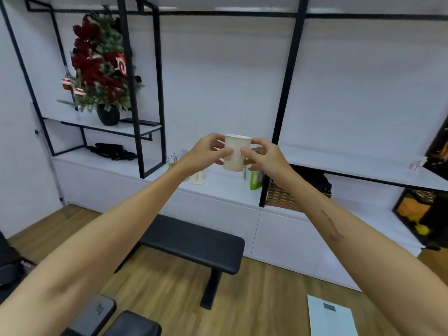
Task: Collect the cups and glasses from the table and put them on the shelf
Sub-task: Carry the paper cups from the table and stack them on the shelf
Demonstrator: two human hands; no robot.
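While both arms reach out in front, these lines tell what is seen.

Cup: a plain white paper cup (236,152) is up in the air, standing straight, between the two hands. It is in front of the long white shelf top (225,187), not on it.

Left hand: the left hand (206,151) holds the left side of the paper cup. Its thumb lies on the front and its fingers curl round the back.

Right hand: the right hand (263,155) holds the right side of the same cup, thumb on the front, fingers curled behind.

Shelf: black metal bars (288,93) stand up from the white shelf top.

On the shelf: a small green and red Christmas tree in a black pot (101,66) sits up high on the left. A green packet (256,179) stands low, just under the right hand. A brown woven basket (283,197) sits beside it. Some small clear things (173,158), maybe glasses, stand near the left wrist; they are too blurry to tell.

Floor: a black padded bench (194,241) stands on the brown wood floor (266,299) under the arms.
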